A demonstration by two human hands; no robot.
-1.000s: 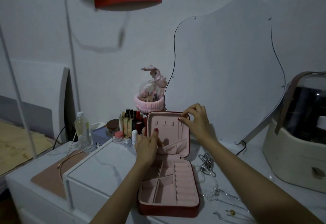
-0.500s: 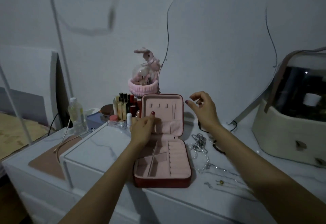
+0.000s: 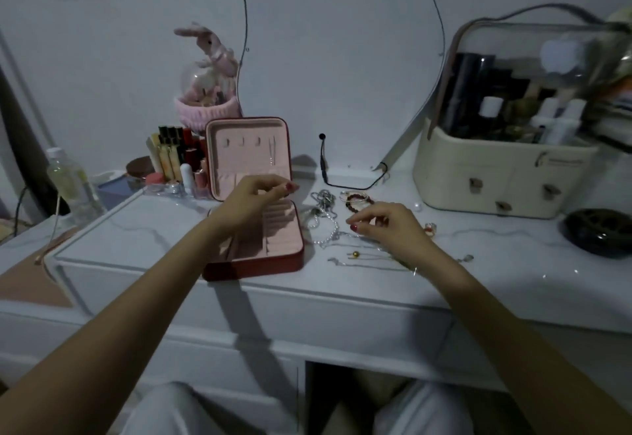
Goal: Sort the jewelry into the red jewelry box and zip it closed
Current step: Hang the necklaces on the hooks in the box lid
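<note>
The red jewelry box (image 3: 253,269) lies open on the white dresser top, its pink lid (image 3: 246,147) standing upright and its pink compartments showing. My left hand (image 3: 253,200) hovers over the box's back half, fingers loosely curled, nothing visible in them. To the right of the box lies loose jewelry: a silver chain pile (image 3: 323,198), a dark red bead bracelet (image 3: 355,200), a pearl strand (image 3: 328,232), a gold bead (image 3: 355,255) and thin chains (image 3: 362,266). My right hand (image 3: 386,226) hangs just above this jewelry, fingertips pointing down at the chains.
A cream cosmetic case (image 3: 496,174) with a clear dome stands at the back right, a black dish (image 3: 598,232) beside it. Lipsticks (image 3: 174,154), a bottle (image 3: 68,181) and a pink bunny dome (image 3: 208,85) crowd the back left. A black cable (image 3: 328,174) runs below the mirror (image 3: 342,41).
My view tilted down. My right hand left the lid's top edge and dropped to the loose jewelry on the right. My left hand moved off the lid pocket and now hovers over the box.
</note>
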